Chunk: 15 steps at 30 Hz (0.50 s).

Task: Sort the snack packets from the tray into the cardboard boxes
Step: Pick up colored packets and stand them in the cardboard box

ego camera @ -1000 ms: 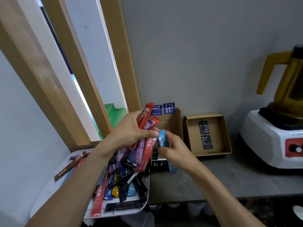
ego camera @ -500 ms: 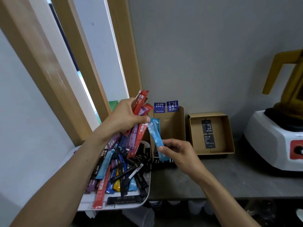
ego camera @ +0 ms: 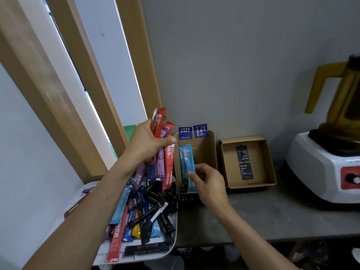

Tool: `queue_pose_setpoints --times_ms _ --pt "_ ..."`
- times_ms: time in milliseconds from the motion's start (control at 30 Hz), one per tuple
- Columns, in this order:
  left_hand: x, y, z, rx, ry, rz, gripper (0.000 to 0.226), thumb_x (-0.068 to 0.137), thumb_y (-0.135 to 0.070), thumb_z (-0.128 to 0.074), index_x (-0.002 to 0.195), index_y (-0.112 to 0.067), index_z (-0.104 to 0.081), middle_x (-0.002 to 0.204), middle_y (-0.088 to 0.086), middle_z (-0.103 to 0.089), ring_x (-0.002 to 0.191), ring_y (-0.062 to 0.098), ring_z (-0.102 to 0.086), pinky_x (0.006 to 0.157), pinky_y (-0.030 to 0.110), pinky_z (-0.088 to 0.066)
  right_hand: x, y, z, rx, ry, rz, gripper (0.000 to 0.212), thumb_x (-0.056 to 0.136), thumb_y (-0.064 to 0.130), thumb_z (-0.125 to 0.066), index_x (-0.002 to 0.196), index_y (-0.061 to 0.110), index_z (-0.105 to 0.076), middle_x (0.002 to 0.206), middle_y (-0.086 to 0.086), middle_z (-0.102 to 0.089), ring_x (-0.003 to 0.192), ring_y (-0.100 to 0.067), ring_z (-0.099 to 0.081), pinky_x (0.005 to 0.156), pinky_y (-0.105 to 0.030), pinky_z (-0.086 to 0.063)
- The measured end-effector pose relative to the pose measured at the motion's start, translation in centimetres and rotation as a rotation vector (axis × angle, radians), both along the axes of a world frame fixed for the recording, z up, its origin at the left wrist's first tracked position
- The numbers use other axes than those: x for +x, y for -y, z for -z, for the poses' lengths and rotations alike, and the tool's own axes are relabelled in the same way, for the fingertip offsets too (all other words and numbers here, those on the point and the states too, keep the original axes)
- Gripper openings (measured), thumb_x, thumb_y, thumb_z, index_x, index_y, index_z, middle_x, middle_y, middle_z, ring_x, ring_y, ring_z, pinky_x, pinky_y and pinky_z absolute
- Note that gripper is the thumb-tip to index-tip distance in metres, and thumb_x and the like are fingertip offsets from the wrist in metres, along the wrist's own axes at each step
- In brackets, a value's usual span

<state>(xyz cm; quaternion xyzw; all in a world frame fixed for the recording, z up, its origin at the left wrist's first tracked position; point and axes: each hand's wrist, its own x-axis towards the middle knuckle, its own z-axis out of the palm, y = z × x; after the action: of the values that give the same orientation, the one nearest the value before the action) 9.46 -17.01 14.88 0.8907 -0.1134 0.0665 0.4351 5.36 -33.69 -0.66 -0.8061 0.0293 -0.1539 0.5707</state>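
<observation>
At centre frame the right hand (ego camera: 209, 182) pinches a blue packet (ego camera: 187, 164) near its lower end with thumb and fingertips, holding it upright at the opening of the tall box (ego camera: 209, 152). To its left, the left hand (ego camera: 148, 141) curls round a fan of red and purple packets (ego camera: 169, 158) above the heaped tray (ego camera: 155, 255) at lower left. These sticks look light, thin, slick and floppy, so a grip low by the end seal should steer them best. Blue tags (ego camera: 200, 130) on the tall box read "COFFEE". Black labels in the flat box (ego camera: 259, 162) read "HELLO JILIN X".
</observation>
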Motion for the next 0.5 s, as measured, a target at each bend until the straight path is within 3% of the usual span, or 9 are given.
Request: queue_pose_setpoints --times_ms 133,233,367,500 --pt "0.1 -1.1 -0.2 -0.086 0.003 -0.019 0.034 0.083 -0.037 -0.081 0.094 -0.036 -0.049 0.095 -0.009 -0.066 0.084 0.005 -0.065 0.068 0.019 -0.045 2.6 -1.4 1.4 -0.335 0.046 0.183 0.033 0.100 0.024 -0.061 0.133 0.023 -0.053 0.122 0.005 -0.068 0.110 -0.013 -0.067 0.090 -0.038 -0.061" --pt "0.2 -1.9 0.2 -0.093 -0.019 -0.020 0.034 0.082 -0.039 -0.081 0.096 -0.033 -0.051 0.095 -0.008 -0.067 0.083 0.004 -0.065 0.067 0.018 -0.044 4.9 -1.8 1.7 -0.494 -0.106 0.232 0.032 0.101 0.015 -0.059 0.132 0.016 -0.050 0.123 -0.005 -0.067 0.113 -0.021 -0.067 0.093 -0.038 -0.059" --pt "0.3 -2.5 0.7 -0.086 -0.046 -0.018 0.034 0.082 -0.038 -0.081 0.097 -0.031 -0.051 0.094 -0.008 -0.068 0.080 0.003 -0.066 0.065 0.017 -0.044 6.8 -1.8 2.6 -0.406 -0.219 0.173 0.033 0.103 0.011 -0.055 0.135 0.019 -0.051 0.133 -0.005 -0.059 0.119 -0.020 -0.063 0.096 -0.037 -0.057" --pt "0.4 -2.6 1.1 -0.104 -0.045 -0.010 0.033 0.083 -0.035 -0.081 0.093 -0.032 -0.050 0.091 -0.010 -0.066 0.079 0.001 -0.064 0.064 0.016 -0.042 7.5 -1.5 3.6 -0.252 -0.211 0.183 0.028 0.106 0.021 -0.047 0.134 0.020 -0.050 0.123 -0.005 -0.062 0.110 -0.021 -0.064 0.093 -0.041 -0.057"
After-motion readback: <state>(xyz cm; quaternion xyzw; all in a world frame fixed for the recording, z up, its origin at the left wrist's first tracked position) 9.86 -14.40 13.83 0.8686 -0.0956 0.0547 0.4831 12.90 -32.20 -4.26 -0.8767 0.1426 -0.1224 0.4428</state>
